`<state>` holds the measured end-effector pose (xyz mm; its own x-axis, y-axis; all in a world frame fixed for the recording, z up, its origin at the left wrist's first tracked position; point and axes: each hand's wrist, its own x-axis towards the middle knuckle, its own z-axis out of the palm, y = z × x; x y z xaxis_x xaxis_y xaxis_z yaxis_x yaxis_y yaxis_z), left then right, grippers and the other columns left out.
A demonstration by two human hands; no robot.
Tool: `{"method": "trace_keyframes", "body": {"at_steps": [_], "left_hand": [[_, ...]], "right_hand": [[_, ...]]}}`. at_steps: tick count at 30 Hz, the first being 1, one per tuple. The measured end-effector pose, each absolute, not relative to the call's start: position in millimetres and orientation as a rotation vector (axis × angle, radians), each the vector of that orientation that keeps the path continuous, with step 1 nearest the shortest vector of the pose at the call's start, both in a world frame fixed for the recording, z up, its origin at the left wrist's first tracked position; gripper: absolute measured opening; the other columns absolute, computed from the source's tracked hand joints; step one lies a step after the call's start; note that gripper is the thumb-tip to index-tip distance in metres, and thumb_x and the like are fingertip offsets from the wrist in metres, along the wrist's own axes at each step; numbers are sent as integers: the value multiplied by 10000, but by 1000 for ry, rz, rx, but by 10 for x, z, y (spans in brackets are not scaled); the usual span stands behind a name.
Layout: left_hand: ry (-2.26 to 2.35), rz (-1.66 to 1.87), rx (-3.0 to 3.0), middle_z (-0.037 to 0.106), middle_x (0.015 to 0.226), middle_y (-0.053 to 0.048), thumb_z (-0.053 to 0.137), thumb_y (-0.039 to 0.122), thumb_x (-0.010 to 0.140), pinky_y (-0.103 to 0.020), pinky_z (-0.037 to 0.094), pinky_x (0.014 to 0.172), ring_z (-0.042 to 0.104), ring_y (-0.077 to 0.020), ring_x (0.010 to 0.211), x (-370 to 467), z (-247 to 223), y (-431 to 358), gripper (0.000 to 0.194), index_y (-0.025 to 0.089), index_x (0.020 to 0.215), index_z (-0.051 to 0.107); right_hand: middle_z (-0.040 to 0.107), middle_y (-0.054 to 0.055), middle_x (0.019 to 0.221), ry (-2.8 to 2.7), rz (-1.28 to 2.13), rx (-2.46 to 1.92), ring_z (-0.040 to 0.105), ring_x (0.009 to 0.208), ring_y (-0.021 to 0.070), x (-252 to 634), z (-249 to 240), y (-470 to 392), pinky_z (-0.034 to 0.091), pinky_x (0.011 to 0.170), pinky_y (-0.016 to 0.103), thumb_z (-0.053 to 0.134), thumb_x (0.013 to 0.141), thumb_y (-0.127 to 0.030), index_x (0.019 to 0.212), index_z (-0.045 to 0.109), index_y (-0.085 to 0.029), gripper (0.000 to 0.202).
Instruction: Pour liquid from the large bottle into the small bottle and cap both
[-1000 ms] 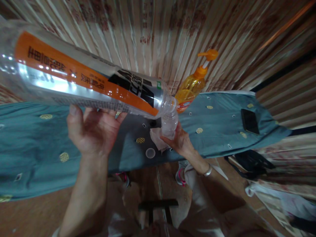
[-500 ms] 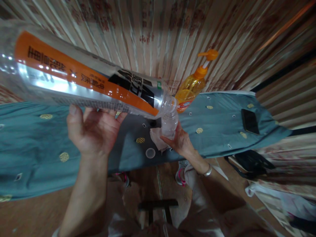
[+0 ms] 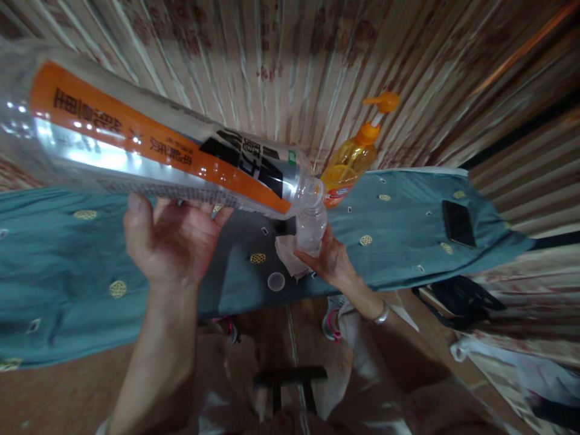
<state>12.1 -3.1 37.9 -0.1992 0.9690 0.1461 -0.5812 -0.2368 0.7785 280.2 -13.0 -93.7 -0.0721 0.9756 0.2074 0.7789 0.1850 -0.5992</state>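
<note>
Large bottle point(image 3: 163, 145) atop half-open left hand point(image 3: 174, 241), mouth at small bottle point(image 3: 310, 229) gripped in curled right hand point(image 3: 331, 260)

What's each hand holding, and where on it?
Left hand: large labelled bottle, supported from below along its body. Right hand: small clear bottle, by its lower part.
</note>
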Motion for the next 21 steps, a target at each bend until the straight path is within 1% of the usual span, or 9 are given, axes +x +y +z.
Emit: {"method": "trace_keyframes", "body": {"at_steps": [3, 6, 8, 11, 13, 15, 19, 20, 21], "left_hand": [[698, 1709, 774, 802, 1047, -53, 1029, 579, 539, -535, 675, 982, 625, -432, 1418, 143, 364, -12, 451, 380, 757, 687], [692, 1795, 763, 794, 999, -71, 960, 633, 634, -537, 692, 904, 703, -418, 1294, 182, 345, 9, 413, 343, 807, 722], [673, 1823, 762, 791, 991, -73, 937, 630, 663, -534, 690, 889, 719, -412, 1268, 190, 340, 12, 400, 334, 839, 734], [685, 1739, 774, 797, 1045, -70, 1002, 578, 587, -525, 677, 939, 657, -426, 1382, 164, 342, 3, 428, 369, 844, 732], [716, 1706, 781, 800, 1079, -74, 1011, 591, 561, -527, 676, 950, 621, -434, 1427, 144, 339, 2, 449, 372, 834, 730], [728, 1762, 772, 800, 1053, -88, 968, 652, 591, -527, 688, 897, 656, -437, 1374, 136, 331, 10, 451, 347, 811, 719], [702, 1767, 780, 791, 990, -89, 965, 613, 627, -482, 692, 826, 716, -411, 1274, 152, 313, 33, 427, 326, 791, 694], [696, 1824, 765, 783, 954, -90, 933, 663, 656, -473, 691, 777, 734, -411, 1230, 157, 312, 37, 439, 321, 794, 694], [689, 1778, 776, 782, 961, -93, 957, 617, 639, -475, 692, 793, 737, -410, 1220, 162, 311, 40, 432, 314, 812, 704]], "right_hand": [[740, 333, 1411, -1901, 453, -1651, 773, 1239, 491, 2784, -898, -149, 676, 992, 630, 818, 866, -618, 1619, 441, -19, 1032], [743, 294, 1437, -1899, 463, -1676, 769, 1262, 470, 2773, -873, -177, 664, 1013, 570, 739, 929, -623, 1633, 452, -72, 939], [759, 278, 1416, -1892, 451, -1686, 774, 1259, 459, 2776, -886, -180, 668, 997, 543, 707, 939, -670, 1633, 456, -88, 940], [772, 283, 1390, -1896, 437, -1656, 785, 1226, 456, 2790, -936, -156, 690, 956, 570, 727, 887, -753, 1632, 438, -67, 1053], [770, 286, 1396, -1909, 436, -1629, 791, 1208, 451, 2799, -967, -136, 699, 947, 597, 758, 869, -737, 1644, 419, -75, 1074], [765, 281, 1409, -1913, 424, -1618, 792, 1205, 449, 2803, -985, -123, 702, 951, 615, 778, 875, -688, 1656, 405, -97, 1048], [746, 304, 1431, -1921, 397, -1605, 781, 1238, 457, 2801, -1001, -115, 691, 986, 631, 795, 869, -663, 1658, 383, -67, 1071], [744, 312, 1429, -1925, 395, -1599, 779, 1245, 457, 2800, -1005, -114, 687, 993, 628, 794, 869, -670, 1655, 382, -55, 1080], [746, 315, 1424, -1929, 393, -1596, 779, 1248, 456, 2801, -1010, -113, 685, 996, 622, 791, 871, -680, 1653, 383, -51, 1083]]}}
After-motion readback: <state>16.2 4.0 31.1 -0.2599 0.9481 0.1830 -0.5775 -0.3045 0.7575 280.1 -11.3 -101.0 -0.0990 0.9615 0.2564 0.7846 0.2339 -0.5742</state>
